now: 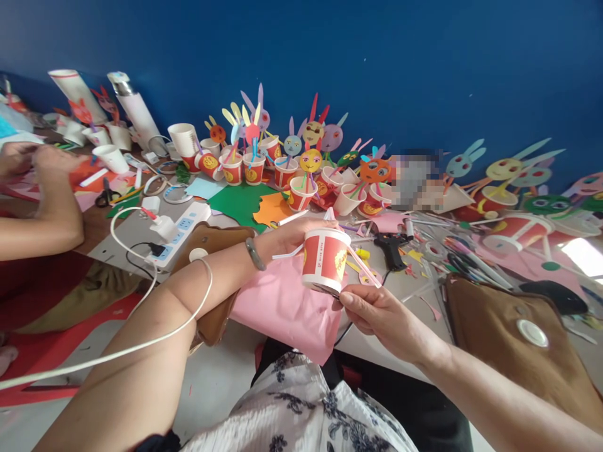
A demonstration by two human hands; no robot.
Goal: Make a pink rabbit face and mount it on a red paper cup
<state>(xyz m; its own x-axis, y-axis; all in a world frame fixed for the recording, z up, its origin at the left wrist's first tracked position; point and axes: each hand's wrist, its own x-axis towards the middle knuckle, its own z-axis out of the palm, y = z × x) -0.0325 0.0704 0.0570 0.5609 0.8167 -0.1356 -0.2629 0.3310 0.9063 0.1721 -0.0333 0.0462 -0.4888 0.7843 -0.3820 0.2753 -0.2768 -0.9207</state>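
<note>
Paper cup [324, 260], red and white, up between the wearer's two hands, over a pink sheet [287, 307]; pale straws [365, 267] jut out on either side. Right hand [384, 319]: thumb and bent finger nearly closed, pinching the cup's lower edge. Left hand [299, 235] behind the rim, fingers partly hidden; from where I stand, cannot tell how firm its hold. Black glue gun [392, 252] just beyond the right hand; power strip [181, 232] beyond the left forearm
</note>
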